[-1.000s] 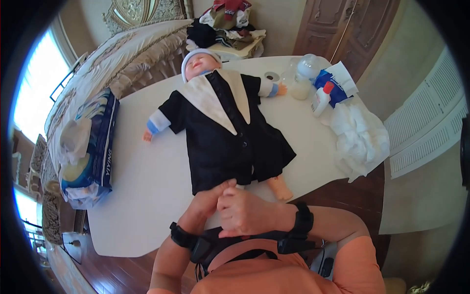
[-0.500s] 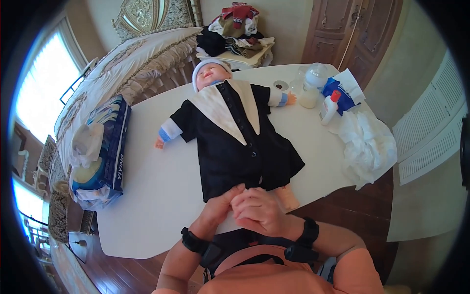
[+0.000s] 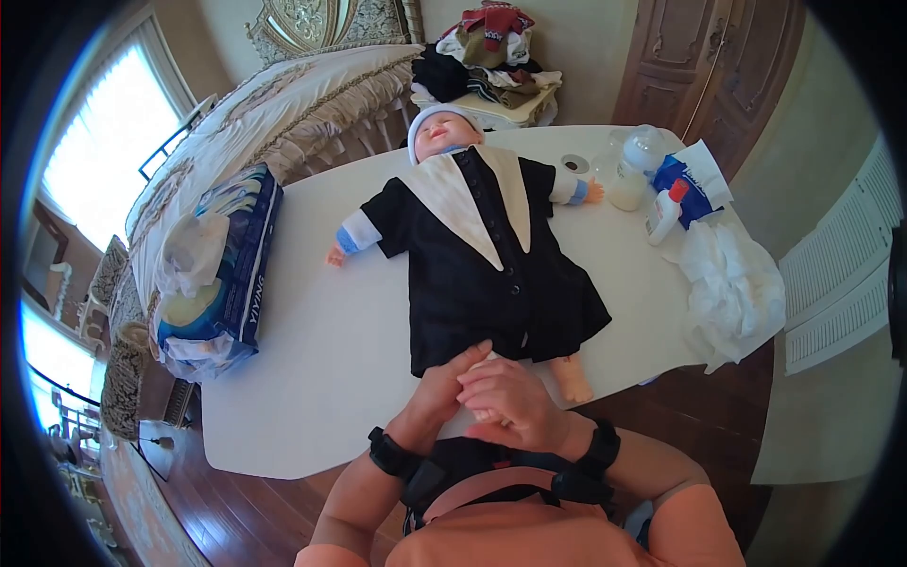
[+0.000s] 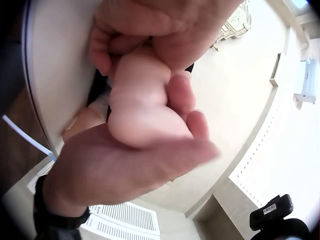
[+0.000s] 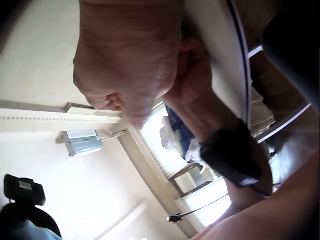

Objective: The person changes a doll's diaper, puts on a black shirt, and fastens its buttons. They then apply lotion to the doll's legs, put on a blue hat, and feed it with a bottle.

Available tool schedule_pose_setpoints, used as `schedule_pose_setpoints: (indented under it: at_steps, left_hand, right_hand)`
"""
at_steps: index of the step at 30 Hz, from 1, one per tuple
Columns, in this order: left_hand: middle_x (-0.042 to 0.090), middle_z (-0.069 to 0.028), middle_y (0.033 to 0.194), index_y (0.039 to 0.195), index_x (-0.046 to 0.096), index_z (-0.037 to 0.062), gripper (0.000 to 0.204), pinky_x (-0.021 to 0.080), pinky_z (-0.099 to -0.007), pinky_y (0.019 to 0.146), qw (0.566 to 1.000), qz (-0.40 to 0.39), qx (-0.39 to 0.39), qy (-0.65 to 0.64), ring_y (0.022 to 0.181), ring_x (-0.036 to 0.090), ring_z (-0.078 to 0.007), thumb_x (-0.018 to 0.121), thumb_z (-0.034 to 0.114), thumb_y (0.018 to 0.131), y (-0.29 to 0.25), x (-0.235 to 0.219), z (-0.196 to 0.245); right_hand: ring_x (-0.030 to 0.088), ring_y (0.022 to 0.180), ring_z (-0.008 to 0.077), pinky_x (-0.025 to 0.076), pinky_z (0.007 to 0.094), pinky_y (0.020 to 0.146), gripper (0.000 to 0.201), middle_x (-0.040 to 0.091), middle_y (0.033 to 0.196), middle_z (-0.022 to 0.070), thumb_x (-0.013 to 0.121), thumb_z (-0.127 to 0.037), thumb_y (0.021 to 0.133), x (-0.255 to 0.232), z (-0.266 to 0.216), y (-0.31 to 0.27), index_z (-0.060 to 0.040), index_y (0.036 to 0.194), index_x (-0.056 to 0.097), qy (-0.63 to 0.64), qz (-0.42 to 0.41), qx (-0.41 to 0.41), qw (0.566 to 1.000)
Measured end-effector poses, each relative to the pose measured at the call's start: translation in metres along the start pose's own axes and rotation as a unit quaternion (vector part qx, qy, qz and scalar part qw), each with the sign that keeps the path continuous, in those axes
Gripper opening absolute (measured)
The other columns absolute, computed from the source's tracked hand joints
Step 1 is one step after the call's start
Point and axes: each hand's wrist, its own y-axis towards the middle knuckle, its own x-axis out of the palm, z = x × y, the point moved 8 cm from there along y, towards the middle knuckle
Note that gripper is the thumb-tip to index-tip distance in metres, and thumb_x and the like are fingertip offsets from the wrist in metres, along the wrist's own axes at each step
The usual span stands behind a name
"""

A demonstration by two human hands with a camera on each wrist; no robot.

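Observation:
A baby doll (image 3: 510,269) lies on its back on the white table, in a black short-sleeved outfit with a wide cream collar and a white cap. Just below the hem, my left hand (image 3: 448,386) grips one of the doll's legs (image 4: 140,75). My right hand (image 3: 518,404) cups the foot (image 4: 142,122) of that leg, its fingers curled round the far side in the left wrist view. The doll's other foot (image 3: 572,380) pokes out bare to the right. In the right wrist view, the back of my right hand (image 5: 130,57) hides the held foot.
A blue diaper pack (image 3: 253,255) stands along the table's left side. At the right are a baby bottle (image 3: 631,181), a red-capped white bottle (image 3: 667,214), a blue packet (image 3: 688,189) and a crumpled white diaper (image 3: 732,288). A tape roll (image 3: 573,163) lies near the doll's hand.
The head view has shifted, so the whole scene sits further right. My right hand has turned and its fingers have loosened a little round the foot; my left hand keeps its grip.

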Motion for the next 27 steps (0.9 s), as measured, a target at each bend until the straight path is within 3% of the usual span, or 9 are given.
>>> schedule_pose_setpoints:
  at_steps: [6, 8, 9, 11, 17, 18, 22, 24, 27]
  left_hand:
    - [0.057, -0.0023, 0.073, 0.079, 0.058, 0.0036, 0.028, 0.046, -0.0223, 0.056, 0.994, 0.100, -0.025, 0.029, 0.064, 0.055, -0.0099, 0.049, 0.028, 0.088, -0.002, 0.008, -0.002]
    - [0.059, -0.0037, 0.078, 0.083, 0.061, 0.0015, 0.024, 0.045, -0.0218, 0.061, 0.962, 0.214, 0.069, 0.155, 0.069, 0.055, -0.0096, 0.056, 0.025, 0.085, -0.020, 0.014, 0.021]
    - [0.059, -0.0037, 0.078, 0.083, 0.061, 0.0015, 0.024, 0.045, -0.0218, 0.061, 0.961, 0.224, 0.058, 0.153, 0.069, 0.055, -0.0096, 0.056, 0.025, 0.085, -0.019, 0.006, 0.018]
    - [0.059, -0.0037, 0.078, 0.083, 0.061, 0.0015, 0.025, 0.045, -0.0219, 0.063, 0.989, 0.123, 0.043, 0.066, 0.070, 0.055, -0.0094, 0.056, 0.026, 0.084, -0.005, 0.002, 0.009]
    - [0.058, -0.0041, 0.081, 0.084, 0.060, 0.0015, 0.025, 0.045, -0.0239, 0.066, 0.998, 0.057, 0.035, -0.007, 0.073, 0.055, -0.0104, 0.059, 0.026, 0.082, 0.002, 0.002, 0.003]
    - [0.057, -0.0044, 0.074, 0.079, 0.057, 0.0038, 0.030, 0.046, -0.0245, 0.060, 0.991, 0.120, 0.045, 0.029, 0.066, 0.055, -0.0113, 0.055, 0.034, 0.084, -0.004, 0.006, 0.008]
    - [0.056, -0.0047, 0.074, 0.079, 0.057, 0.0030, 0.031, 0.046, -0.0243, 0.058, 0.990, 0.097, 0.089, 0.059, 0.065, 0.055, -0.0116, 0.056, 0.033, 0.083, -0.003, 0.007, 0.011]
    - [0.057, -0.0052, 0.075, 0.081, 0.058, 0.0023, 0.032, 0.046, -0.0235, 0.057, 0.972, 0.167, 0.120, 0.109, 0.065, 0.056, -0.0117, 0.057, 0.034, 0.083, -0.009, 0.005, 0.018]
    - [0.058, -0.0060, 0.076, 0.082, 0.058, 0.0016, 0.032, 0.047, -0.0240, 0.059, 0.983, 0.144, 0.087, 0.080, 0.068, 0.057, -0.0119, 0.057, 0.034, 0.083, -0.002, -0.006, 0.009]
  right_hand:
    - [0.056, 0.085, 0.0229, 0.042, 0.0365, 0.076, 0.023, 0.057, 0.083, 0.0066, 0.072, -0.015, 0.064, -0.003, 0.000, 0.001, -0.0074, 0.077, 0.054, -0.031, 0.023, -0.006, 0.999]
    - [0.057, 0.081, 0.0227, 0.042, 0.0365, 0.075, 0.016, 0.060, 0.076, 0.0040, 0.068, -0.017, 0.070, -0.005, 0.002, 0.009, -0.0065, 0.073, 0.056, -0.037, 0.032, 0.031, 0.998]
    - [0.057, 0.081, 0.0227, 0.042, 0.0365, 0.075, 0.016, 0.060, 0.076, 0.0040, 0.068, -0.017, 0.070, -0.003, 0.005, 0.008, -0.0065, 0.073, 0.056, -0.027, 0.033, 0.041, 0.998]
    - [0.057, 0.076, 0.0219, 0.042, 0.0360, 0.074, 0.018, 0.060, 0.074, 0.0045, 0.062, -0.021, 0.076, -0.010, 0.019, 0.002, -0.0057, 0.069, 0.056, 0.020, 0.072, 0.076, 0.994]
    - [0.047, 0.102, 0.0302, 0.038, 0.0398, 0.087, 0.033, 0.057, 0.105, 0.0102, 0.052, -0.035, 0.083, 0.009, 0.009, -0.024, -0.0057, 0.097, 0.050, -0.042, 0.067, 0.041, 0.996]
    - [0.046, 0.103, 0.0308, 0.037, 0.0399, 0.088, 0.032, 0.057, 0.102, 0.0094, 0.052, -0.035, 0.083, 0.008, 0.010, -0.027, -0.0056, 0.095, 0.052, -0.068, 0.096, 0.056, 0.991]
    - [0.043, 0.103, 0.0320, 0.036, 0.0396, 0.087, 0.032, 0.056, 0.097, 0.0085, 0.052, -0.037, 0.083, -0.002, 0.009, -0.017, -0.0066, 0.089, 0.058, -0.087, 0.141, 0.101, 0.981]
    - [0.044, 0.100, 0.0315, 0.036, 0.0389, 0.085, 0.030, 0.053, 0.098, 0.0093, 0.052, -0.036, 0.083, -0.005, 0.014, -0.014, -0.0069, 0.086, 0.059, -0.093, 0.126, 0.093, 0.983]
    - [0.044, 0.096, 0.0302, 0.037, 0.0380, 0.083, 0.028, 0.050, 0.102, 0.0110, 0.051, -0.033, 0.083, -0.004, 0.015, -0.018, -0.0070, 0.083, 0.060, -0.098, 0.115, 0.082, 0.985]
